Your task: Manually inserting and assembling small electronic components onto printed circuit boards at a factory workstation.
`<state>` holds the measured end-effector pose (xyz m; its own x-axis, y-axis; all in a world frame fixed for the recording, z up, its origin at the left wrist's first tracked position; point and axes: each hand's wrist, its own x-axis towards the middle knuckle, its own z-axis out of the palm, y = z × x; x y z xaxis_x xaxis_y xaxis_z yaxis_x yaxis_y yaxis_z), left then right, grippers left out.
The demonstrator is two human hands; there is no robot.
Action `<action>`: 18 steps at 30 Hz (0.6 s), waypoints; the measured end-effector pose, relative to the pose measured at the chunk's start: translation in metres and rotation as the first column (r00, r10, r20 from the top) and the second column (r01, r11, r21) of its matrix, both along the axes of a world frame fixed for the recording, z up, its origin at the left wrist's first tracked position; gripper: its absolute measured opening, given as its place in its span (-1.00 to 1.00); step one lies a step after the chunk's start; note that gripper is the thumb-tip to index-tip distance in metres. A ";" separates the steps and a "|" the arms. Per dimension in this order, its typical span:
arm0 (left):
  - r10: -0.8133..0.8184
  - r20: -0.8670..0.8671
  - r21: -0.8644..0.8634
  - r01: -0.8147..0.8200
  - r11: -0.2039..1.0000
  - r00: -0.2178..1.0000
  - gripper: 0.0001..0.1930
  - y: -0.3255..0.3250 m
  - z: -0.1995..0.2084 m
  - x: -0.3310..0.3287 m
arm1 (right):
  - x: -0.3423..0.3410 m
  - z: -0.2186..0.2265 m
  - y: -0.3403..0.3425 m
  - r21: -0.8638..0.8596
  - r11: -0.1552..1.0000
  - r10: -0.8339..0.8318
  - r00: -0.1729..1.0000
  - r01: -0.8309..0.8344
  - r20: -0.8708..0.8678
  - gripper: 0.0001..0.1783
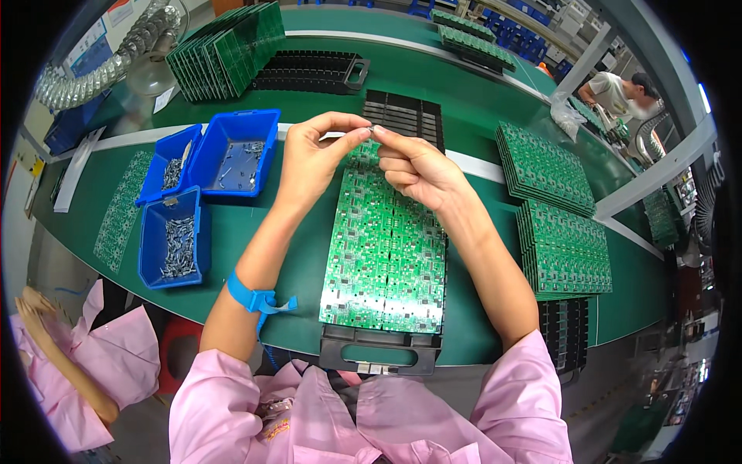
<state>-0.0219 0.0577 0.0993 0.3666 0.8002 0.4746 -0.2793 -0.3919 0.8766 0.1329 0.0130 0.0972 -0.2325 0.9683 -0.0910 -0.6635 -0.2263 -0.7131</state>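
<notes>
Fingertips [359, 121] of left grip [305, 158] and right grip [421, 165] are pinching one tiny component [372, 129]. So slight a hold is risking a drop onto the circuit board [384, 255]

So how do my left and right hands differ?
The left hand has a blue strap on its forearm; the right hand has none. The right hand shows curled fingers; the left hand's outer fingers are mostly hidden. Both have fingertips together at a small part above the green board.
</notes>
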 end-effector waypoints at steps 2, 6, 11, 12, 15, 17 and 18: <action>0.046 -0.050 0.002 -0.046 0.999 0.998 -0.86 0.006 -0.003 -0.003 | 0.002 -0.001 0.001 0.002 0.999 -0.034 0.992 0.034 0.122 -0.82; 0.108 -0.171 0.017 -0.106 0.994 0.979 -0.87 0.023 -0.020 -0.007 | 0.002 -0.001 0.003 0.138 0.988 -0.134 0.815 0.068 0.563 -0.77; 0.146 -0.365 0.068 -0.130 0.989 0.919 -0.89 0.042 -0.046 -0.005 | 0.002 -0.009 0.004 0.454 0.860 -0.502 -0.228 -0.233 0.834 -0.70; 0.149 -0.366 0.079 -0.129 0.988 0.918 -0.89 0.044 -0.048 -0.002 | 0.001 -0.013 0.003 0.480 0.830 -0.554 -0.321 -0.282 0.768 -0.70; 0.155 -0.373 0.096 -0.128 0.987 0.915 -0.90 0.046 -0.051 0.002 | 0.000 -0.021 0.003 0.507 0.770 -0.638 -0.480 -0.388 0.602 -0.69; 0.110 -0.374 0.060 -0.094 0.994 0.921 -0.90 0.048 -0.053 0.000 | 0.000 -0.024 0.004 0.495 0.778 -0.629 -0.480 -0.387 0.612 -0.70; 0.087 -0.374 0.042 -0.077 0.996 0.923 -0.90 0.048 -0.053 0.000 | -0.001 -0.024 0.004 0.490 0.781 -0.624 -0.480 -0.387 0.617 -0.70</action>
<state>-0.0222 0.1062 0.0464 0.4557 0.8242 0.3362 0.1024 -0.4237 0.9000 0.1324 0.0166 0.0729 -0.1918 0.9020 0.3868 0.9674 0.2401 -0.0802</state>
